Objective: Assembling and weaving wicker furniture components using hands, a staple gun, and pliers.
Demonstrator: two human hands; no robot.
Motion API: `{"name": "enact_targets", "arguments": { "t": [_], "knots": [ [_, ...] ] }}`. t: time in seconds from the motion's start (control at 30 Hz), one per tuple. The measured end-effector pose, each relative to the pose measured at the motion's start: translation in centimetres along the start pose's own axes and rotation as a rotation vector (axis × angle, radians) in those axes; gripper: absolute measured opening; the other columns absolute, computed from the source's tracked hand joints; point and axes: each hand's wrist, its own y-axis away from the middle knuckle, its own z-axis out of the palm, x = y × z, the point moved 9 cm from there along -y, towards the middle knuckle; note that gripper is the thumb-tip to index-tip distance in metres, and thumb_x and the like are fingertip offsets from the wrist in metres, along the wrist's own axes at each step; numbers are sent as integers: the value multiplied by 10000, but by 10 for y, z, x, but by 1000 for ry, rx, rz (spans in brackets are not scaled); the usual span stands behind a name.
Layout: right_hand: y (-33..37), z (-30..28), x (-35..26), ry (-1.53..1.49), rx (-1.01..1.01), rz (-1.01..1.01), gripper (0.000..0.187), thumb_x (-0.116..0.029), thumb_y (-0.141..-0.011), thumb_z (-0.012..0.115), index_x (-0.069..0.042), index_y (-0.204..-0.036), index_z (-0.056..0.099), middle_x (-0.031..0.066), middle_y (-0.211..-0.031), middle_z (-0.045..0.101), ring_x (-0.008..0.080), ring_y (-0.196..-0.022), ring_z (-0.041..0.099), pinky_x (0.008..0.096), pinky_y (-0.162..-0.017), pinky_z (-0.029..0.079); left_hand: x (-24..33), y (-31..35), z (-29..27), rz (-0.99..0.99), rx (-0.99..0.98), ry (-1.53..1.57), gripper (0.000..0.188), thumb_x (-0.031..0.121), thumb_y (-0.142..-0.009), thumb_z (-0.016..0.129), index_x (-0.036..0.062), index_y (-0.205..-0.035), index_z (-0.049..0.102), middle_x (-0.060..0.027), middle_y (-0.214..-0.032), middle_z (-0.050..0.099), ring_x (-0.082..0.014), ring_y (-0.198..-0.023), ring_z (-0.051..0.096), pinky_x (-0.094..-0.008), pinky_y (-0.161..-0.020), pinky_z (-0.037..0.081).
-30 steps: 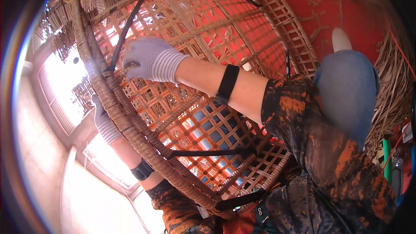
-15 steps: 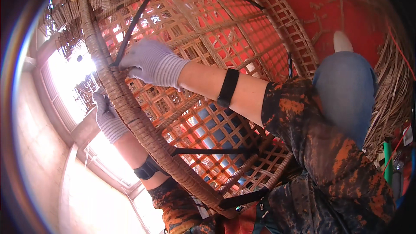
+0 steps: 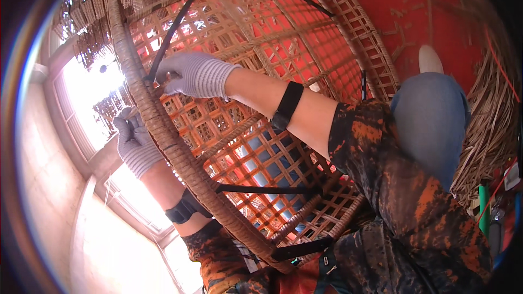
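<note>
One basket (image 3: 261, 38): rim (image 3: 188, 166) is set between the fingers.
Right hand (image 3: 193, 73): fingers are half-curled inside; grip cannot be told.
Left hand (image 3: 136, 144): fingers are bent outside; grip cannot be told.
Rim: best steadied evenly from both sides.

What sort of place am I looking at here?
Likely a wicker-weaving workshop: a big openwork wicker frame, the gloved right hand near its edge, and a heap of loose dry strips at right.
</note>
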Motion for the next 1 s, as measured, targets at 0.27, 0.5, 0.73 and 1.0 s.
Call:
{"name": "enact_targets", "arguments": {
  "t": [0.27, 0.5, 0.73, 1.0],
  "knots": [
    [-6, 17, 4, 213, -224, 121, 288, -204, -873, 548, -116, -1130, 643, 125, -1046, 660, 276, -901, 664, 391, -774, 551, 21, -10, -10, 24, 11, 200, 226, 187, -937, 547, -30, -986, 507, -142, -971, 552, -288, -953, 539, -480, -931, 456],
    [4, 6, 3, -6, -123, 172, 307, -287, -892, 512, -123, -1106, 659, 136, -975, 676, 263, -842, 666, 355, -754, 539, 19, -10, -15, 59, 54, 253, 240, 202, -937, 549, -32, -975, 511, -136, -960, 541, -292, -976, 527, -504, -954, 434],
    [-6, 8, 11, 136, -131, 160, 302, -320, -884, 513, -73, -960, 671, 146, -865, 664, 289, -812, 645, 395, -782, 491, 3, 8, 39, 12, -67, 163, 358, 306, -951, 535, -30, -1070, 515, -177, -1082, 561, -281, -1044, 545, -429, -960, 453],
    [-11, 9, 11, 136, -117, 221, 380, -384, -880, 479, -67, -947, 677, 141, -877, 674, 290, -823, 646, 388, -799, 490, 4, 8, 55, 22, -297, -234, 434, 364, -965, 504, -25, -1158, 500, -153, -1075, 597, -221, -973, 588, -330, -855, 511]
  ]
}}
